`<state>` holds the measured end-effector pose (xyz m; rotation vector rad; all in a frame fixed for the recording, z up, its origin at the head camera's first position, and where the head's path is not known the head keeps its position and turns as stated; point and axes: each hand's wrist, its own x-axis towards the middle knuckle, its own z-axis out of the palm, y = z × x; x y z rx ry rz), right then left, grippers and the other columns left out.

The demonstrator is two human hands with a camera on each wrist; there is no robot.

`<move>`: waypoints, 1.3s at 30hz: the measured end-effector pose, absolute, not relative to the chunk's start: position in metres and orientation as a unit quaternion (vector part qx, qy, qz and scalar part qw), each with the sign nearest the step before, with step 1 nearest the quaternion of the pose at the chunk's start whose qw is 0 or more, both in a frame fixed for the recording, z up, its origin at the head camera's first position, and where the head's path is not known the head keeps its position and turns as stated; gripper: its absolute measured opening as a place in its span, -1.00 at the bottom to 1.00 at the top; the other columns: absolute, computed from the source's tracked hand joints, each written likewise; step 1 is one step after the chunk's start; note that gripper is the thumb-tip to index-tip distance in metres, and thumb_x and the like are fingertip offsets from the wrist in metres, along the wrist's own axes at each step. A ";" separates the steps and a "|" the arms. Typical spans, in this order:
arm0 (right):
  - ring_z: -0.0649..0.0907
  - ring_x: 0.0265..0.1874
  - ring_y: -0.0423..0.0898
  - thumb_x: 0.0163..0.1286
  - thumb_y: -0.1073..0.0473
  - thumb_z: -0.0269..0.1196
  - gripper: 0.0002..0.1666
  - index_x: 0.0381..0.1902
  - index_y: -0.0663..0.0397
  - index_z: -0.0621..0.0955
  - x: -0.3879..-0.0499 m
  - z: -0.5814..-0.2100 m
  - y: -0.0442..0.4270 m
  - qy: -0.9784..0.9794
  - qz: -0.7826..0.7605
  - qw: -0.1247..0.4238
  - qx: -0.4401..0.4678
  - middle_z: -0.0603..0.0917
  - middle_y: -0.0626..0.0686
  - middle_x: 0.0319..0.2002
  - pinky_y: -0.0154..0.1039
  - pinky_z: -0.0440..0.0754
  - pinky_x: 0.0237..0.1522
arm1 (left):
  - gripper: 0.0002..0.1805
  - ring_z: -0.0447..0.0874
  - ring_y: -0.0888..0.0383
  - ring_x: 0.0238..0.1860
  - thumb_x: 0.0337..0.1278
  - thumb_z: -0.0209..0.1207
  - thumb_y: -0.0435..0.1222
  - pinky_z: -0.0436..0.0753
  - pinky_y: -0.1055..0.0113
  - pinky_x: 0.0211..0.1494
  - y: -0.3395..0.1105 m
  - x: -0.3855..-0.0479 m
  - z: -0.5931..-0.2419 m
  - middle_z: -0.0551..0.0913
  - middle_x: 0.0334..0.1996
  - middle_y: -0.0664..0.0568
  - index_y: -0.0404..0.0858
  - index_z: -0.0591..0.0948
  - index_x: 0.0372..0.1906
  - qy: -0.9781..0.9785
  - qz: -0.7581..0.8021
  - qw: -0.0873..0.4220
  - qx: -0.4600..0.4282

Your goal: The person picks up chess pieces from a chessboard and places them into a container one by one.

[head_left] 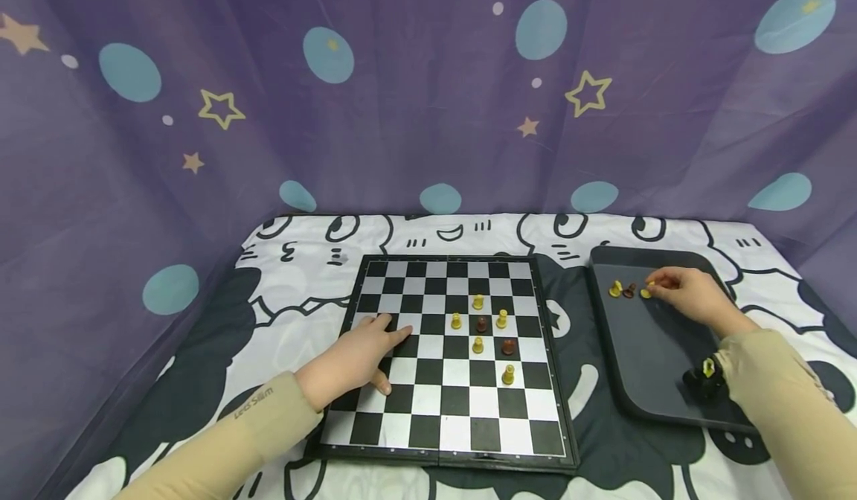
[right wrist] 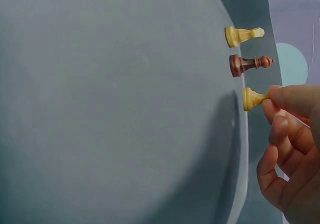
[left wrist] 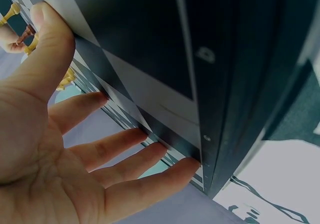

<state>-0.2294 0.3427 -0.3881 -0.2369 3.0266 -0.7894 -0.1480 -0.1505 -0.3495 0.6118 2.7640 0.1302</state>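
My left hand (head_left: 361,351) rests on the left side of the chessboard (head_left: 428,347), fingers spread and touching the squares. In the left wrist view its fingertips meet the board near the lettered border. Over the grey tray (head_left: 659,366), my right hand (head_left: 689,295) pinches a yellow chess piece (right wrist: 254,99) between thumb and forefinger, its top hidden by the fingers. The piece's base is at the tray's floor or just above it; I cannot tell which. Beside it stand a brown bishop (right wrist: 247,64) and another yellow chess piece (right wrist: 241,35).
Several yellow pieces, among them one chess piece (head_left: 509,374) nearest me, stand on the board's right half around two brown pieces, one a chess piece (head_left: 509,347). A cartoon-print cloth (head_left: 301,277) covers the table, and a purple curtain (head_left: 415,98) hangs behind.
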 end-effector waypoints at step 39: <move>0.46 -0.58 -0.28 0.38 0.14 0.15 -0.65 -0.06 0.34 0.59 -0.218 -0.368 0.338 0.958 -0.269 -0.032 -0.092 0.69 0.15 -0.39 -0.33 0.38 -0.56 | 0.03 0.38 -0.26 0.17 -0.56 0.48 -0.08 0.49 -0.05 0.19 -0.150 -0.150 -0.353 0.40 0.20 -0.30 -0.20 0.42 0.32 0.966 0.035 0.147 0.209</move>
